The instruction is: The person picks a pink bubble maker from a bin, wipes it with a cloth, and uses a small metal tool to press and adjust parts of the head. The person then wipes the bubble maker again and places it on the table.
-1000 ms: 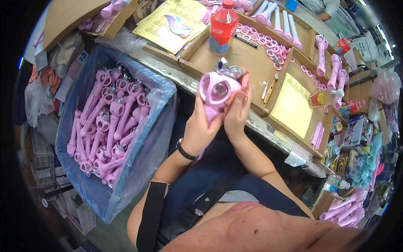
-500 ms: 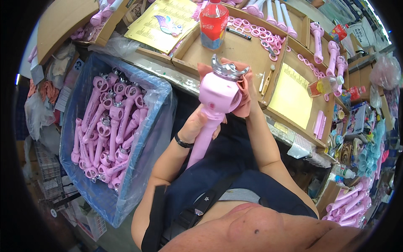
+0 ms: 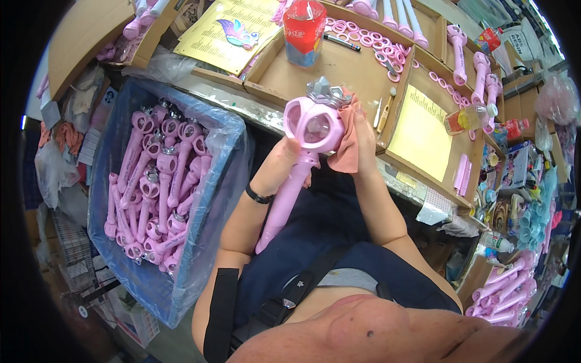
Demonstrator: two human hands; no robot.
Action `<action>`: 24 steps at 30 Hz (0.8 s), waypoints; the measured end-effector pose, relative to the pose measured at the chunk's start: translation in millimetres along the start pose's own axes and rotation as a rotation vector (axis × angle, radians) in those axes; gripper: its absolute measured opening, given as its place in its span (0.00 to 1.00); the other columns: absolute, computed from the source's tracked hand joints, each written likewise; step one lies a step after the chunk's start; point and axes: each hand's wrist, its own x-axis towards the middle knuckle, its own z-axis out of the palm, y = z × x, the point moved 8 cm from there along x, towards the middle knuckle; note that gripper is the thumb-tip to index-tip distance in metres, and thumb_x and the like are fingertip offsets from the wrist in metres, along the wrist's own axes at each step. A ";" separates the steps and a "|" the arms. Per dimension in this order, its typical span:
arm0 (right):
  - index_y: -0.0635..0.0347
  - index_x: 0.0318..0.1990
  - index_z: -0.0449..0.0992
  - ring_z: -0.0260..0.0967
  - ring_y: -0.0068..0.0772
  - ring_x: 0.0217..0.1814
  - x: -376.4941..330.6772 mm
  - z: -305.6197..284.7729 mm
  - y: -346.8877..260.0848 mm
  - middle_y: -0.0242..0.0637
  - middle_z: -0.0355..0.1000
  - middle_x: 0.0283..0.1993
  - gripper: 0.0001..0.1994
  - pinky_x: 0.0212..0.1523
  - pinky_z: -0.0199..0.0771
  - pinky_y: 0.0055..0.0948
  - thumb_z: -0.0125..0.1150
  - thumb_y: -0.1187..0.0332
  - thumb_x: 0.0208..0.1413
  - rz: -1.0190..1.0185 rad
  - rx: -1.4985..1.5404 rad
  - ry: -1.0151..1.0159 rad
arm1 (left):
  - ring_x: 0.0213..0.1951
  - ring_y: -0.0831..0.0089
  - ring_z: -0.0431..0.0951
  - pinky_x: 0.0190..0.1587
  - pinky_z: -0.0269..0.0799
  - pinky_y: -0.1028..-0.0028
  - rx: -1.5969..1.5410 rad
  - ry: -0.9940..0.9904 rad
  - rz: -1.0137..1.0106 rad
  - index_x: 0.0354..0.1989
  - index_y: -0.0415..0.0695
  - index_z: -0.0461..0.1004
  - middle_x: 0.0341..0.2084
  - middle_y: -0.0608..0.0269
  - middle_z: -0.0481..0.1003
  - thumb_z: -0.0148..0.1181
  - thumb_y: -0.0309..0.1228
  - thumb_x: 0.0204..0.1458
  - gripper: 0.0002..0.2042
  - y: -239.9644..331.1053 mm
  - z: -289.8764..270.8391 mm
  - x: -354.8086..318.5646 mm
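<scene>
A pink toy wand slants up from my lap, its round head showing open windows with a clear ball inside. A silver crown tops that head. My left hand is closed around the wand's neck, just below the head. Against the right side of the head and crown lies a salmon-coloured cloth. My right hand grips this cloth, its fingers partly hidden by the folds.
To the left stands a blue plastic-lined crate of similar crowned wands. On the bench are a cardboard tray, a red-labelled bottle, pink rings, a small brush and a yellow sheet. More pink handles lie at lower right.
The wand has been turned about its length, so its windows now face up instead of a solid side with a reddish spot. The cloth has shifted from behind the crown to the head's right side.
</scene>
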 end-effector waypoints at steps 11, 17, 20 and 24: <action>0.72 0.66 0.45 0.49 0.42 0.69 -39.0 15.7 2.8 0.49 0.50 0.66 0.35 0.68 0.46 0.37 0.38 0.47 0.64 -0.461 -0.447 0.107 | 0.28 0.71 0.78 0.24 0.75 0.76 -0.769 -0.505 -0.016 0.65 0.43 0.54 0.42 0.53 0.74 0.33 0.69 0.52 0.44 -7.5 34.9 -4.5; 0.73 0.67 0.39 0.44 0.42 0.72 -51.3 27.8 -1.1 0.50 0.46 0.68 0.40 0.69 0.43 0.38 0.46 0.48 0.62 -0.597 -0.669 -0.097 | 0.17 0.73 0.72 0.17 0.70 0.78 -0.673 0.197 -0.268 0.61 0.43 0.58 0.31 0.55 0.74 0.35 0.72 0.48 0.45 -41.3 7.0 -7.4; 0.71 0.68 0.42 0.45 0.41 0.71 -49.4 24.3 2.9 0.50 0.48 0.68 0.38 0.68 0.45 0.37 0.47 0.50 0.62 -0.594 -0.639 -0.125 | 0.13 0.74 0.70 0.12 0.67 0.79 -0.595 0.070 -0.259 0.59 0.43 0.60 0.31 0.55 0.73 0.37 0.74 0.45 0.47 -34.0 14.8 -9.5; 0.68 0.63 0.56 0.60 0.33 0.58 -21.9 -10.8 4.9 0.47 0.61 0.60 0.26 0.56 0.60 0.29 0.43 0.57 0.66 -0.303 -0.656 0.058 | 0.11 0.73 0.67 0.09 0.63 0.78 -0.854 -0.392 -0.190 0.58 0.38 0.60 0.24 0.54 0.69 0.36 0.75 0.44 0.49 -20.2 28.3 -10.0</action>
